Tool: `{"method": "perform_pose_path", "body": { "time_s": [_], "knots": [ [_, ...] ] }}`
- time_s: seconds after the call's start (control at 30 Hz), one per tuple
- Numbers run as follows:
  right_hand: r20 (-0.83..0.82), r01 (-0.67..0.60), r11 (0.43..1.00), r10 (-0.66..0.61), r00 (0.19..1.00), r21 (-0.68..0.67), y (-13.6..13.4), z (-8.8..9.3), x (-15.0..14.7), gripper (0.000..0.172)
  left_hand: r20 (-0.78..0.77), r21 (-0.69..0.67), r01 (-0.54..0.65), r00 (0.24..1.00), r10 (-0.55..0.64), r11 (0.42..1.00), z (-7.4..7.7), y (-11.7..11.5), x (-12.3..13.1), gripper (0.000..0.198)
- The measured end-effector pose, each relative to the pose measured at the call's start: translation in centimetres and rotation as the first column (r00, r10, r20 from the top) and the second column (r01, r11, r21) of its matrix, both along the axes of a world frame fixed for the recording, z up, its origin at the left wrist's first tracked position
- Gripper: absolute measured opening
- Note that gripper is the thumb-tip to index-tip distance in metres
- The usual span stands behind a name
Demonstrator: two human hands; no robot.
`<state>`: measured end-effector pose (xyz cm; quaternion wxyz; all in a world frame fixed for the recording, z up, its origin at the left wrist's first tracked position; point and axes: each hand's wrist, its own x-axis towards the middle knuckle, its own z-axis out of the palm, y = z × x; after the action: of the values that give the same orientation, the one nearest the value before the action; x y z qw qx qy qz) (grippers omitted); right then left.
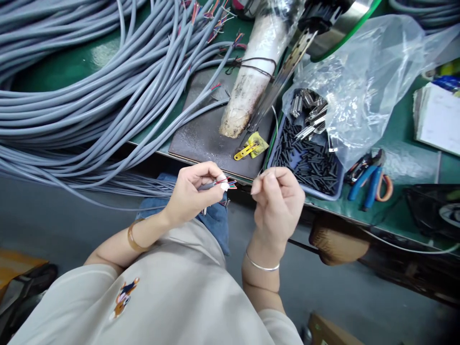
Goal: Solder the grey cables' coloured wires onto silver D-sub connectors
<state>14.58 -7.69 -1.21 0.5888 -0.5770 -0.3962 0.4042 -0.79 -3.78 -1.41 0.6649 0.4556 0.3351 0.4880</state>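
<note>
My left hand is closed round the end of a grey cable, with its stripped coloured wires sticking out past the thumb. My right hand is pinched shut just to the right of those wire ends; what it pinches is too small to make out. Both hands hover in front of the green bench edge, above my lap.
A big bundle of grey cables covers the left of the green bench. A dark plate carries a white wrapped post. A blue tray holds several black tubes and metal parts. Blue-handled pliers lie right, under a clear plastic bag.
</note>
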Motion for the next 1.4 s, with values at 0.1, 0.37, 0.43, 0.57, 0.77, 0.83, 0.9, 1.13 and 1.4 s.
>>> {"method": "perform_pose_path", "body": {
  "time_s": [0.1,0.37,0.43,0.57,0.77,0.83,0.9,1.13,1.4],
  "knots": [
    [0.229,-0.096,0.995,0.1,0.968,-0.029,-0.6,0.4,0.1,0.029,0.033,-0.007,0.039,0.999,-0.039,0.999,-0.3,0.4,-0.3,0.012],
    [0.484,-0.287,0.957,0.274,0.831,-0.049,-0.4,0.9,-0.4,0.031,0.04,-0.175,0.198,0.98,-0.193,0.965,-0.2,0.2,-0.7,0.02],
    [0.515,-0.297,0.955,0.263,0.816,-0.017,-0.5,1.0,-0.5,0.03,0.036,-0.196,0.173,0.985,-0.169,0.965,-0.2,-0.1,-0.6,0.024],
    [0.459,-0.264,0.964,0.24,0.856,-0.011,-0.8,0.5,-0.8,0.03,0.06,-0.183,0.132,0.991,-0.123,0.974,-0.2,-0.4,-0.3,0.028],
    [0.365,-0.275,0.959,0.283,0.887,-0.074,-1.1,-0.3,-1.0,0.031,0.111,-0.202,0.052,0.993,-0.03,0.978,-0.5,-0.4,-0.4,0.027],
    [0.347,-0.279,0.955,0.296,0.89,-0.099,-1.2,-0.2,-0.9,0.034,0.123,-0.221,0.04,0.992,-0.013,0.974,-0.5,-0.4,-0.5,0.027],
    [0.346,-0.207,0.976,0.216,0.913,-0.062,-1.3,-0.1,-0.7,0.033,0.125,-0.23,0.04,0.992,-0.011,0.972,-0.5,-0.4,-0.7,0.027],
    [0.432,-0.149,0.989,0.14,0.891,-0.012,-1.4,0.2,-0.5,0.02,0.131,-0.19,0.031,0.991,-0.006,0.981,-0.6,-0.2,-0.7,0.029],
    [0.555,-0.151,0.988,0.107,0.825,0.033,-1.3,0.1,-1.1,0.015,-0.004,-0.167,0.071,0.997,-0.073,0.983,-0.3,-0.2,-0.7,0.03]
  ]
}}
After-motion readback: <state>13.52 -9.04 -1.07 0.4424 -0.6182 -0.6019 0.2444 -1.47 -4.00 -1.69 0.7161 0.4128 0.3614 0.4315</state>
